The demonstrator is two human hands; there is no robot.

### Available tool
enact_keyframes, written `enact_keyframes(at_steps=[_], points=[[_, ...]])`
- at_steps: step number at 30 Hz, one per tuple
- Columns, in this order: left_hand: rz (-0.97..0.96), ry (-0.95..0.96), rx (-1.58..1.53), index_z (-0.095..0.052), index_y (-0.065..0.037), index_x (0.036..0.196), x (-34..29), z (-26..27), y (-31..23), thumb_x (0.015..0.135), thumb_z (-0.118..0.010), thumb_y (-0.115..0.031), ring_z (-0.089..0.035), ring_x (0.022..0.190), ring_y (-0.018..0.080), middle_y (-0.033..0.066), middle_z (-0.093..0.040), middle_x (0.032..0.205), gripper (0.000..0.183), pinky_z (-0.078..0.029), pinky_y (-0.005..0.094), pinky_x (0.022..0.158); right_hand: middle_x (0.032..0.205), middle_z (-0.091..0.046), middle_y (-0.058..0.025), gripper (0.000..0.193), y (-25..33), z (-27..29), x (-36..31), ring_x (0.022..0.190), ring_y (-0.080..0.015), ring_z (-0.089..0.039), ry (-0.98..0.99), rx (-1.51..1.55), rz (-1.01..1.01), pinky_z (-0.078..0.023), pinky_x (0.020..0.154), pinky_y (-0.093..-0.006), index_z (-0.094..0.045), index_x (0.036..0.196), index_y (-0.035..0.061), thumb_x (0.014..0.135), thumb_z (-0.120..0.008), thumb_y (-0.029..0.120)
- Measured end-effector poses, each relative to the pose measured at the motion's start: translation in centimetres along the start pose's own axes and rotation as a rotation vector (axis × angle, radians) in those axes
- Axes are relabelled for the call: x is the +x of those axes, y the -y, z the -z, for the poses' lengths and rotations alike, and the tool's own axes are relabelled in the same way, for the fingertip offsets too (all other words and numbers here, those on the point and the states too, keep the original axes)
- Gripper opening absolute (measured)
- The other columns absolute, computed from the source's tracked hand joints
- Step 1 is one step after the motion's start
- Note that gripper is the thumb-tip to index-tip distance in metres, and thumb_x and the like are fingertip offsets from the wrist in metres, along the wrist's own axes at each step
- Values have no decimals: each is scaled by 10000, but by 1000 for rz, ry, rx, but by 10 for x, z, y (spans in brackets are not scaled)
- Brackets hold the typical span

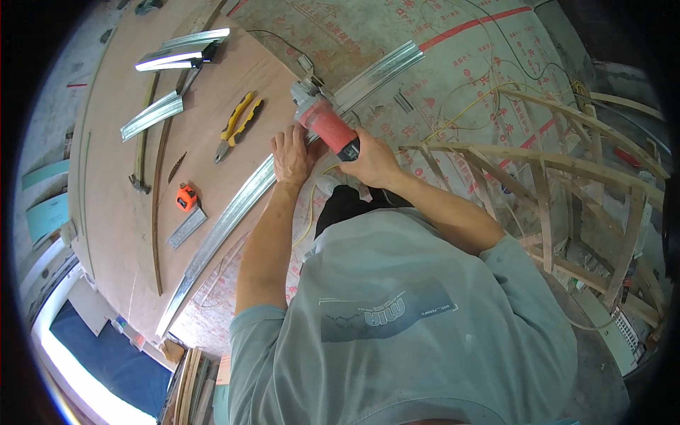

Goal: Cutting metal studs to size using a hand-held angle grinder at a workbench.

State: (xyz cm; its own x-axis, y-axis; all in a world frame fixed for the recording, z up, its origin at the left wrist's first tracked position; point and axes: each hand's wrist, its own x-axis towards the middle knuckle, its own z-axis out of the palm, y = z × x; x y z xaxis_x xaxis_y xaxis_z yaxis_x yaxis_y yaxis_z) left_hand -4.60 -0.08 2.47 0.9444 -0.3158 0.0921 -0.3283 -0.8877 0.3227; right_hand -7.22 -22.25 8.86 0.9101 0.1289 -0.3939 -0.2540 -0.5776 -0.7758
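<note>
A red angle grinder [327,123] is gripped in my right hand [374,160], its grey metal head pointing away from me. The grinder's head lies over a long silvery metal channel [244,195] that runs diagonally along the board's edge. My left hand [290,156] grips this channel just left of the grinder, fingers curled over it and partly hidden. Farther left on the board lie yellow-and-black pliers [239,126], an orange tape measure [186,197] and a short metal piece [187,227]. The grinder's disc is hard to make out.
Cut channel pieces [153,115] and a hammer [139,183] lie on the wooden board [127,234]. A curved timber frame [545,184] stands at the right. Yellow cable [460,115] trails over the covered floor, near a small metal offcut [402,103].
</note>
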Motion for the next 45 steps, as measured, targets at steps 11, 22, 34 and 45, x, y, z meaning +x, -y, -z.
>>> enact_keyframes(at_steps=[11, 22, 34, 45], points=[[-21, -57, -31, -530, -39, 1277, -1, -1, 3, 701, -766, -149, -549, 1023, 333, 118, -593, 1129, 632, -404, 474, 948, 962, -703, -262, 602, 1, -2, -2, 939, -481, -677, 47, 13, -63, -529, 820, -537, -563, 1169, -2, 690, -792, 281], [-23, -50, -40, -535, -42, 1275, -1, -1, 5, 662, -769, -132, -544, 1037, 344, 120, -583, 1133, 663, -405, 472, 950, 1006, -712, -273, 648, 0, -4, -4, 965, -478, -682, 36, -22, -76, -535, 845, -531, -566, 1212, 1, 686, -815, 286], [-6, -48, -47, -538, -50, 1293, -3, -6, 7, 659, -769, -148, -547, 1059, 337, 126, -582, 1160, 682, -407, 468, 964, 1001, -706, -260, 611, 6, 3, -8, 973, -447, -689, 80, 29, -82, -531, 838, -505, -570, 1172, 8, 677, -803, 280], [7, -40, -72, -570, -43, 1254, 0, 0, 4, 785, -801, -269, -551, 1079, 357, 149, -584, 1148, 569, -416, 474, 962, 957, -677, -217, 572, -13, -4, -15, 928, -389, -683, 39, 4, -46, -517, 819, -460, -595, 1117, -1, 687, -826, 297]])
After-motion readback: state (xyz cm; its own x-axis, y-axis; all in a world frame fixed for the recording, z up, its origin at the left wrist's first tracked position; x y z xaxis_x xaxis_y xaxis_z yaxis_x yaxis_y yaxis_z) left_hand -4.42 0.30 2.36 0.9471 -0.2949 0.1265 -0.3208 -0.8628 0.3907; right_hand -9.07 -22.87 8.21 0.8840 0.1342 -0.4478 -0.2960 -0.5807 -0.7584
